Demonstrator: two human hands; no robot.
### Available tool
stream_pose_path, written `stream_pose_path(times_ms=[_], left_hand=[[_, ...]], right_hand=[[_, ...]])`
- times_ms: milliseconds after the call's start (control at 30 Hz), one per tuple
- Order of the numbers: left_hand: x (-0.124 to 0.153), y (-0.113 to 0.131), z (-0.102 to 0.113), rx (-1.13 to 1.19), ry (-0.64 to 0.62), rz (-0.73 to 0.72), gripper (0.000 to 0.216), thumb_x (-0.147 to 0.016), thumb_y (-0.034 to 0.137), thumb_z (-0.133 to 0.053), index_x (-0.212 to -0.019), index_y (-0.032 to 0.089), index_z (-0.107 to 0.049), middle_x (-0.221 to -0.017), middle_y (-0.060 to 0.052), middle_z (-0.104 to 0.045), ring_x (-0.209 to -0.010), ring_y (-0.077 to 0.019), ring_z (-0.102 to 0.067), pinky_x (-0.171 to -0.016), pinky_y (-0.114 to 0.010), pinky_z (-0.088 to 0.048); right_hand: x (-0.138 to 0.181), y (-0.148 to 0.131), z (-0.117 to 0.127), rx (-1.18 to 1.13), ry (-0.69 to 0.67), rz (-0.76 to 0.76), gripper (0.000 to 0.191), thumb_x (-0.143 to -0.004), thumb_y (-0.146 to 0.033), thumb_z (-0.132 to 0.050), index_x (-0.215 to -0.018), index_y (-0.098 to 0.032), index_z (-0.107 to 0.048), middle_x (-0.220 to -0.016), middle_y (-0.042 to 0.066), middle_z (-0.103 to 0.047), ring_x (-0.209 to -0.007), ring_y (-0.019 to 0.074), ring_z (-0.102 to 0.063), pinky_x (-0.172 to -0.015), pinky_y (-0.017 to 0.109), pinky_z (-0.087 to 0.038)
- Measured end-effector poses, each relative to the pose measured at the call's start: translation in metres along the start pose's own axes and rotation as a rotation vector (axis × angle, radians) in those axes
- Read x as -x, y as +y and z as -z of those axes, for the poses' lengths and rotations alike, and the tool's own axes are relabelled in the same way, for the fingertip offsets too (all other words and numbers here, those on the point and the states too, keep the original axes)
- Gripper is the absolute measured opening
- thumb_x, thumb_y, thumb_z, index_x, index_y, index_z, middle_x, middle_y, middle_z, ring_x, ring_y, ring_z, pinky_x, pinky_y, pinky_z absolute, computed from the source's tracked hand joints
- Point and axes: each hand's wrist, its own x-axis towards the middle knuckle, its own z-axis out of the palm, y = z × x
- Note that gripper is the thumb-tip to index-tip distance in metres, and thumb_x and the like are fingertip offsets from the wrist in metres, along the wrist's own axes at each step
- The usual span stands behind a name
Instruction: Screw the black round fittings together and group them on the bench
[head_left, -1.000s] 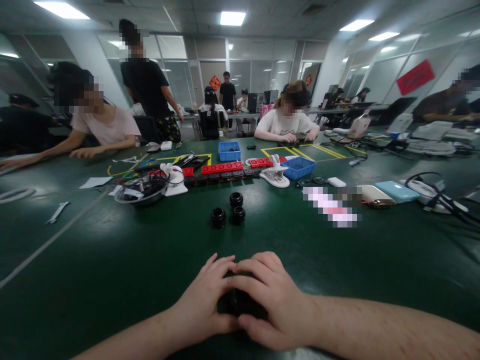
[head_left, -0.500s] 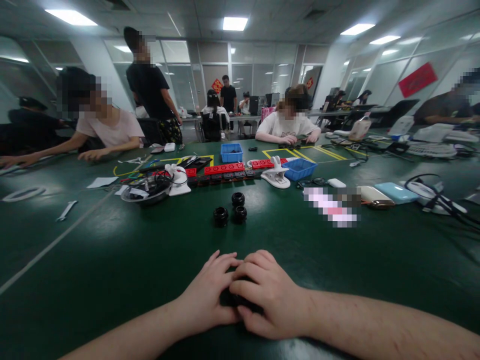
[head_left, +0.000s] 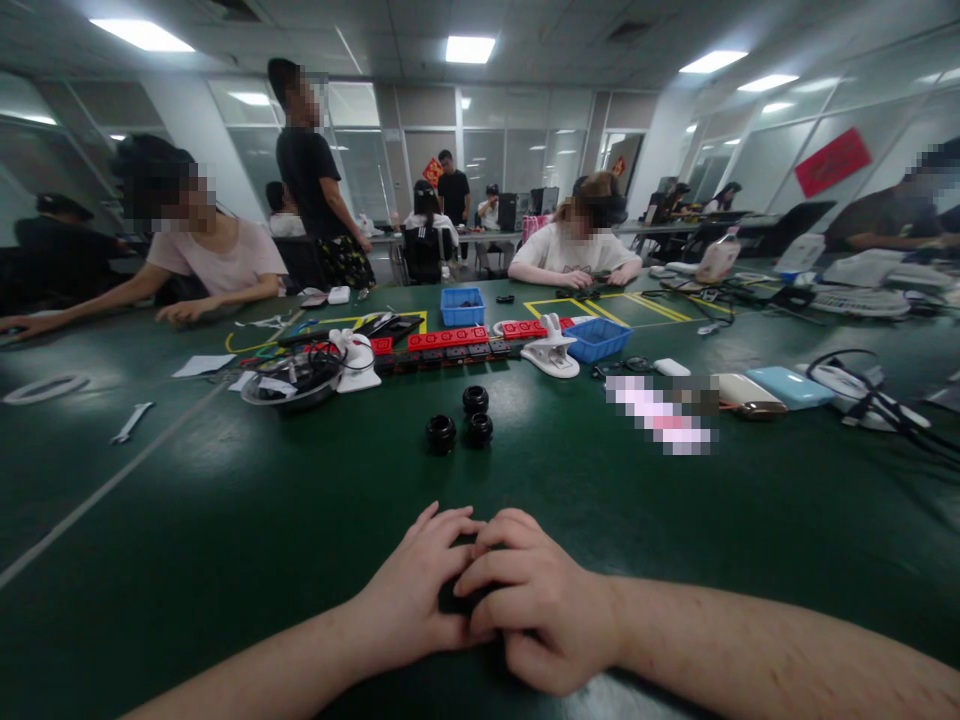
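Observation:
Close to the front edge of the table, my left hand (head_left: 416, 580) and my right hand (head_left: 544, 600) meet around a small black object (head_left: 456, 597). Most of it is hidden by the fingers, so its kind cannot be made out. The left fingers curve along its left and far side, with the thumb at the near side. My right hand is curled over it from the right, fingertips touching it. Beyond the hands stand three shiny black ring-like parts (head_left: 441, 433), grouped together on the green table (head_left: 337, 500).
Farther back lie a metal bowl of cables (head_left: 289, 400), a row of red and black blocks (head_left: 448, 345), white clamps (head_left: 553, 352) and blue bins (head_left: 600, 340). A wrench (head_left: 132, 424) is at left, a light blue case (head_left: 789, 388) at right. Several people are around.
My right hand has shifted slightly down and its fingers have curled differently over the black object. My left hand stays almost in place. A standing person in the background moved right.

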Motion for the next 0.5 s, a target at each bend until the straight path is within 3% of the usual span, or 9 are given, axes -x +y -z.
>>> stream_pose_path(times_ms=[167, 367, 500], left_hand=[[-0.0003, -0.0004, -0.0011, 0.009, -0.001, 0.001, 0.045, -0.067, 0.041, -0.07, -0.108, 0.028, -0.059, -0.124, -0.004, -0.051, -0.122, -0.0302, -0.037, -0.104, -0.053, -0.017], [0.0001, -0.0025, -0.0023, 0.003, 0.0, 0.014, 0.048, -0.063, 0.041, -0.072, -0.106, 0.025, -0.06, -0.125, -0.006, -0.051, -0.122, -0.031, -0.037, -0.105, -0.052, -0.016], [0.0009, -0.0043, -0.0048, 0.0, 0.021, -0.01, 0.051, -0.068, 0.042, -0.068, -0.115, 0.028, -0.054, -0.126, -0.005, -0.049, -0.122, -0.0308, -0.036, -0.103, -0.055, -0.017]], right_hand=[[-0.0004, 0.0002, -0.0019, -0.017, 0.074, 0.062, 0.02, -0.065, -0.021, -0.04, -0.073, -0.019, -0.058, -0.086, 0.001, -0.063, -0.093, 0.0164, -0.048, -0.085, 0.035, -0.033], [0.001, -0.0017, -0.0003, -0.009, 0.046, 0.07, 0.02, -0.067, -0.018, -0.04, -0.076, -0.02, -0.057, -0.084, -0.001, -0.064, -0.096, 0.0164, -0.046, -0.088, 0.035, -0.031], [-0.0004, -0.0056, 0.006, 0.017, 0.021, 0.056, 0.03, -0.066, -0.02, -0.039, -0.089, -0.019, -0.057, -0.1, 0.002, -0.061, -0.098, 0.0182, -0.044, -0.088, 0.037, -0.033]])
